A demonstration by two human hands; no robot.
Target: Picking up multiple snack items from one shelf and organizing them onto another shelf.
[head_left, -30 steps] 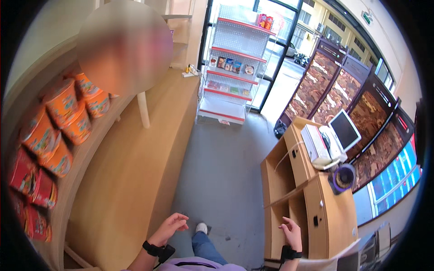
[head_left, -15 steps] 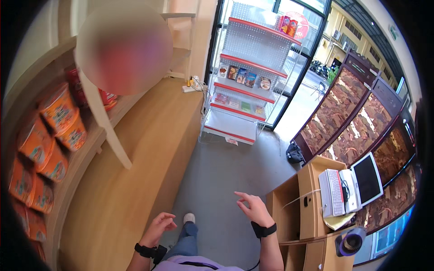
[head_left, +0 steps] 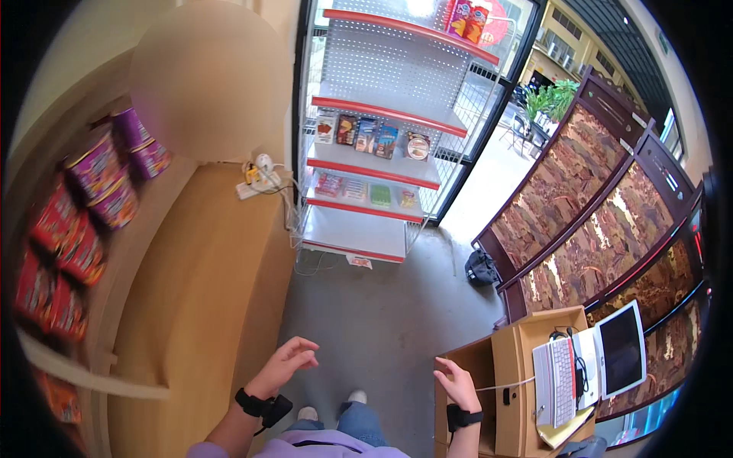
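My left hand (head_left: pixel 282 368) is held in the air over the floor beside the long wooden counter, fingers loosely bent and apart, with nothing in it. Near the wooden desk, my right hand (head_left: pixel 458 385) is likewise raised and empty, its fingers apart. A black band with a small box (head_left: pixel 276 410) is on my left wrist, and another black band (head_left: pixel 463 417) circles the right. Ahead stands a metal display rack (head_left: pixel 393 72) with red-edged shelves. Several small boxes (head_left: pixel 387 142) stand on its middle shelf, flatter packs (head_left: pixel 380 195) lie lower, and red snack boxes (head_left: pixel 478 23) sit on top.
Purple tubs (head_left: pixel 114 204) and red packages (head_left: pixel 53 294) line the shelves above the wooden counter (head_left: pixel 191 282). A power strip (head_left: pixel 259 183) lies at its far end. To the right are a desk holding a laptop-like machine (head_left: pixel 622 347), a folding screen (head_left: pixel 580 263) and a black bag (head_left: pixel 481 267).
I have moved forward, so the rack appears larger and closer. Purple and red packages now show where orange tubs were. My left hand has risen in view; my right has shifted lower and rightward.
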